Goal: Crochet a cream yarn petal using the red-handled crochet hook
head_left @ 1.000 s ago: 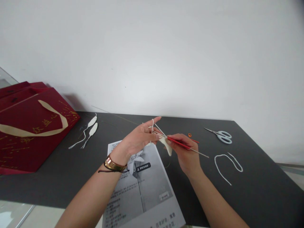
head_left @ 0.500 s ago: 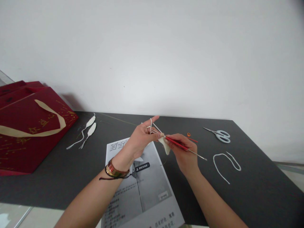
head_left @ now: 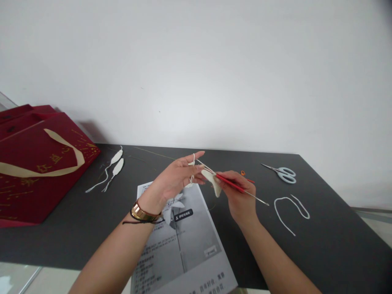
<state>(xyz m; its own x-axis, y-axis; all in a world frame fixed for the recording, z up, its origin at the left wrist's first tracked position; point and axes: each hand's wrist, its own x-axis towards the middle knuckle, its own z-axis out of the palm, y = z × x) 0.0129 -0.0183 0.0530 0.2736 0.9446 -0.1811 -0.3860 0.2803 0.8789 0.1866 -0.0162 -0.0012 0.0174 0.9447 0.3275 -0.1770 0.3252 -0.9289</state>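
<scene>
My right hand (head_left: pixel 243 200) grips a crochet hook (head_left: pixel 230 182) by its red handle, the metal shaft jutting out to the lower right. Close to its fingertips hangs a small off-white crocheted piece (head_left: pixel 216 187). White yarn (head_left: pixel 208 168) stretches from the hook area to my left hand (head_left: pixel 176 175), where it loops round the index finger and passes through the other fingers. The left thumb and fingers reach towards the piece, with a small gap showing between them and it. The hook's working tip is too small to make out.
Beneath my hands lies a printed sheet (head_left: pixel 199 237) with a flower picture. Scissors (head_left: pixel 286 174), a loose piece of white yarn (head_left: pixel 303 208) and an orange stitch marker (head_left: pixel 243 173) are on the right. Two white crocheted petals (head_left: pixel 118 167) and a red gift bag (head_left: pixel 45 171) are left.
My left hand has drawn back slightly left from the crocheted piece, and its fingers are straighter. The yarn between the hands is longer. My right hand, still on the hook, moved slightly right.
</scene>
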